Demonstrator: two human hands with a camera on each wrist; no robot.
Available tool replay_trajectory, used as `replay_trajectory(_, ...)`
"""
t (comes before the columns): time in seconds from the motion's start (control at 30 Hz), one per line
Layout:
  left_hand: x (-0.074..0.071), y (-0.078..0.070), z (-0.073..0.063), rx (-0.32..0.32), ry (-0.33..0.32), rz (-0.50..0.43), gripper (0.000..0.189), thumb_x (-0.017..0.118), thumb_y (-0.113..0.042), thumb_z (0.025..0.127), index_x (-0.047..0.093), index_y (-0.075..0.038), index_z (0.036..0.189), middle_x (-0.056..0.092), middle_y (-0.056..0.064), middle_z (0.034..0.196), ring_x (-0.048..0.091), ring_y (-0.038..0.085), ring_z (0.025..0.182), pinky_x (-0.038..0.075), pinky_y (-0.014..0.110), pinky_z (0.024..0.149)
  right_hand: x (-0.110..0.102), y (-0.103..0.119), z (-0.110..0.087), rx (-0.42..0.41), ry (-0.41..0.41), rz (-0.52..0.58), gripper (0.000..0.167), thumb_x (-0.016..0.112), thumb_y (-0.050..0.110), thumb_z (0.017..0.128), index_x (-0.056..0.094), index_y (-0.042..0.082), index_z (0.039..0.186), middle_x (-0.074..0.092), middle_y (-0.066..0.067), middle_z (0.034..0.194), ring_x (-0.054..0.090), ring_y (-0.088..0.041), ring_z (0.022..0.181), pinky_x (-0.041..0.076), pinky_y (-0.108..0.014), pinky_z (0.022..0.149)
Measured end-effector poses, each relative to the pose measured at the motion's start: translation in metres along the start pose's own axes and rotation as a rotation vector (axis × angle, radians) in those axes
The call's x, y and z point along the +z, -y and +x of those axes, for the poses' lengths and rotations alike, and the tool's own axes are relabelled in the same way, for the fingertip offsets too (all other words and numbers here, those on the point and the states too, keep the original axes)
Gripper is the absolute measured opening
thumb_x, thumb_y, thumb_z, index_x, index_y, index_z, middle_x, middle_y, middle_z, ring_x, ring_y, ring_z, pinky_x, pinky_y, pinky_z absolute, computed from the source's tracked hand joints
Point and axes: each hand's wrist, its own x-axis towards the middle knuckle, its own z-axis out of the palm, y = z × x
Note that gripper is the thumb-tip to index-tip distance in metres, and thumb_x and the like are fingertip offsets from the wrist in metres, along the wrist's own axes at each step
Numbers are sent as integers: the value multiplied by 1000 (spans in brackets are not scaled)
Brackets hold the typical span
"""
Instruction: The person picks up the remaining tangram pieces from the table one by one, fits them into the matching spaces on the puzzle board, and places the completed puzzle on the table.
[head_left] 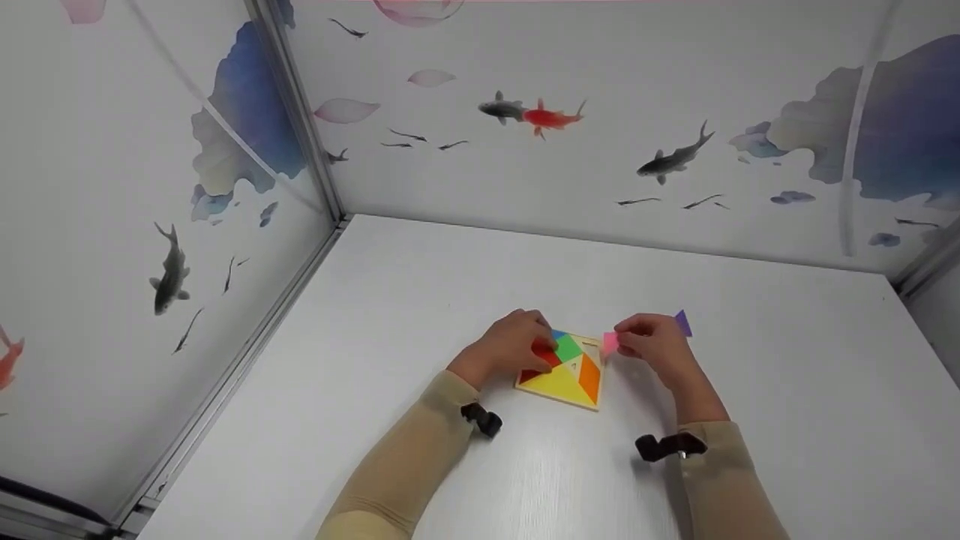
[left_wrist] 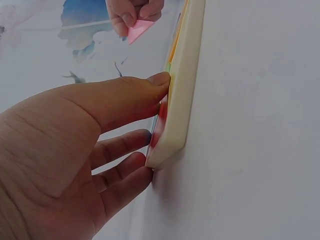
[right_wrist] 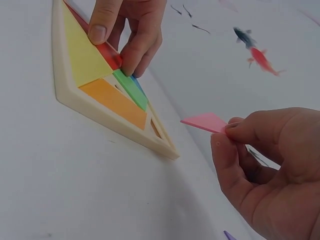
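Note:
A square wooden tangram tray [head_left: 596,406] lies on the table, holding yellow [head_left: 556,382], orange [head_left: 589,377], green [head_left: 568,347], blue and red pieces. Bare wood shows in its middle and at its far right corner. Over the left side of the tray, my left hand [head_left: 514,345] presses the red piece [right_wrist: 109,54] with thumb and fingertips, other fingers at the tray's edge. To the right of the tray, my right hand [head_left: 656,349] pinches a pink triangle [right_wrist: 206,121] between thumb and index finger, above the table. A purple triangle [head_left: 683,323] lies just beyond that hand.
The white table [head_left: 450,277] meets a back wall [head_left: 525,180] and a left wall [head_left: 90,225], both printed with fish and blue patches. A dark strap device sits on the left wrist [head_left: 481,420] and another on the right wrist [head_left: 670,446].

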Motion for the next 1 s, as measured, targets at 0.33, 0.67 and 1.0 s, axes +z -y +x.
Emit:
replay_trajectory(0.33, -1, 0, -2, 7, -3, -9, 33, 85, -35, 92, 81, -27, 123, 63, -3, 135, 54, 16, 125, 53, 31, 108, 4, -1, 2, -26, 22, 7, 27, 65, 13, 105, 68, 1, 129, 67, -15, 119, 68, -23, 102, 60, -19, 87)
replay_trajectory(0.67, -1, 0, 0, 5, 6, -5, 34, 83, -37, 92, 81, -25, 123, 62, -2, 136, 53, 17, 126, 51, 32, 109, 9, -2, 2, -12, 25, -6, 20, 67, 13, 104, 69, 4, 121, 68, -13, 116, 68, -22, 99, 61, -20, 85)
replay_trajectory(1.0, 0, -1, 0, -3, -2, -4, 34, 84, -38, 91, 80, -26, 123, 62, -4, 134, 53, 16, 124, 53, 31, 108, 15, 2, 2, 4, 38, -28, 17, 67, 13, 104, 72, 5, 118, 68, -14, 118, 66, -23, 100, 61, -21, 86)
